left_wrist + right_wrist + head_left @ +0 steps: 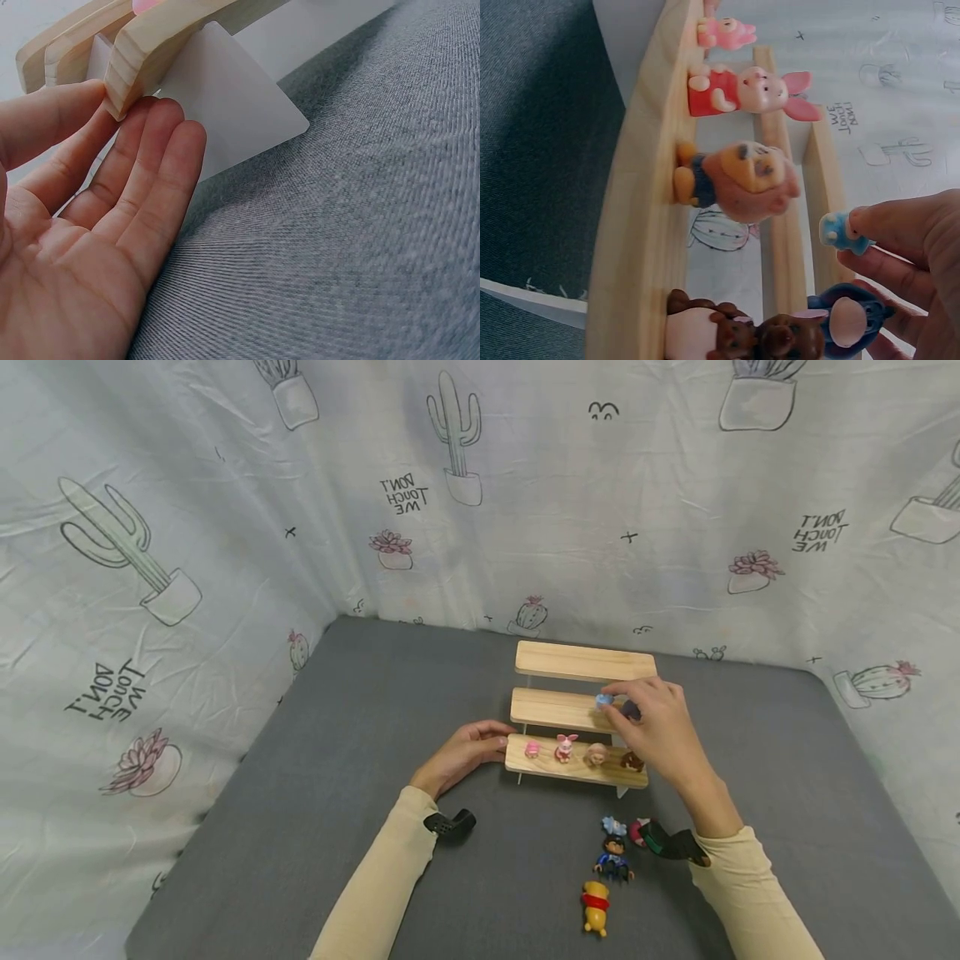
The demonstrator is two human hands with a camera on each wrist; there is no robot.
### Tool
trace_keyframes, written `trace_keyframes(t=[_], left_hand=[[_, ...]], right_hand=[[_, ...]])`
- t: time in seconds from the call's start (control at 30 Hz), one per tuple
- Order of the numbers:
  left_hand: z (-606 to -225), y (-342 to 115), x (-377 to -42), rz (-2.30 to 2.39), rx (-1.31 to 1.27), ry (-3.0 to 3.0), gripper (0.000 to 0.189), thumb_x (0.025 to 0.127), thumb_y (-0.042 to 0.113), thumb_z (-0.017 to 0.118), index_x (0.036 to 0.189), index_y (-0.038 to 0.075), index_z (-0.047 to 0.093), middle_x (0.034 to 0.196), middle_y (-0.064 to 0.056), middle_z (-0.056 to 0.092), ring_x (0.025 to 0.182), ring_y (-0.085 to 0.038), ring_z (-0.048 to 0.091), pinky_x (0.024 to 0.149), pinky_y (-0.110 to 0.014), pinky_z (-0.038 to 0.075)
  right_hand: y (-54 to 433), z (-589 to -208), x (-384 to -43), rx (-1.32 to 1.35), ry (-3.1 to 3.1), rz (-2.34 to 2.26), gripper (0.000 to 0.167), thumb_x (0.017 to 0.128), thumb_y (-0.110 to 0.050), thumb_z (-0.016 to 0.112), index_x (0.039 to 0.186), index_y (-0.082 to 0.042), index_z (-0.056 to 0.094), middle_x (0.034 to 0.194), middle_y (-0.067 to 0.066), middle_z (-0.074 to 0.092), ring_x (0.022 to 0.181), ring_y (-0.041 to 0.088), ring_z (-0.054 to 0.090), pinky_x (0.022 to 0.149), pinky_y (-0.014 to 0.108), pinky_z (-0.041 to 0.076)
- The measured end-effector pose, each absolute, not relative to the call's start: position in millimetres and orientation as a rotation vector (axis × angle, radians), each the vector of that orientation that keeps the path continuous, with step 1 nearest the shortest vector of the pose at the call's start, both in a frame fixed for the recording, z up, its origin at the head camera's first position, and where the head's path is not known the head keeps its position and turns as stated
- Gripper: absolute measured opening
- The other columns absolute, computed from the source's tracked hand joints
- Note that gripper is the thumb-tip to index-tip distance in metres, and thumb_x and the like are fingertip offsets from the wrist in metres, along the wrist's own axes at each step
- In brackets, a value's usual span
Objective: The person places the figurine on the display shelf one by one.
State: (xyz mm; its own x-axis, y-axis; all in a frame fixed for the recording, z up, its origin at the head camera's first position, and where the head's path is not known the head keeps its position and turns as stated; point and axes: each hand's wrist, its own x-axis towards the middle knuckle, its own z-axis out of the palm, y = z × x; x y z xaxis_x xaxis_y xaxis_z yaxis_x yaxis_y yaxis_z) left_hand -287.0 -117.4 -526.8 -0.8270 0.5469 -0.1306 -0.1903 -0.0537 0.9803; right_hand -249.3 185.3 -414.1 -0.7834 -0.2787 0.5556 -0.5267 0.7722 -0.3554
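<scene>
A three-step wooden display stand (543,766) stands on the grey cloth. My left hand (471,752) grips the left end of its lowest board (135,64), thumb at the top corner and fingers beneath. Over the middle board (555,707), my right hand (663,727) pinches a small light-blue figurine (841,231) between thumb and forefinger. Close beside its other fingers is a dark-blue donkey figurine (849,322). Along the lowest board stand a small pink figurine (727,34), a piglet figurine (754,94), a lion figurine (739,180) and a brown figurine (735,330).
In front of the stand lie a yellow bear figurine (596,906), a dark-haired toy figure (613,860) and a blue-and-white piece (613,826). A pink round toy (638,832) is partly hidden by the right wrist strap. Behind the table hangs a cactus-print curtain (525,560).
</scene>
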Motion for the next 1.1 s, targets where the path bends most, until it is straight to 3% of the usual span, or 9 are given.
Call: trace_keyframes(t=[0.77,1.1], left_hand=[[-525.1,-113.7,-287.1,1.93,0.388,1.735,0.034,0.103,0.01,0.056,0.132,-0.006,0.058,0.123,-0.007,0.066,0.108,-0.015,0.067,0.099,-0.038,0.055],[-524.4,-113.8,-286.5,1.931,0.361,1.74,0.034,0.102,0.009,0.056,0.132,-0.007,0.058,0.124,-0.008,0.066,0.107,-0.014,0.067,0.098,-0.037,0.056]], right_hand=[[187.3,-421.4,-249.4,0.578,-2.524,0.61,0.019,0.087,-0.013,0.08,0.103,-0.008,0.072,0.082,0.005,0.072,0.092,0.027,0.057,0.1,0.056,0.034],[186.6,-420.9,-248.7,0.563,-2.597,0.607,0.022,0.088,-0.017,0.08,0.107,-0.011,0.071,0.086,0.004,0.07,0.096,0.027,0.056,0.103,0.056,0.031]])
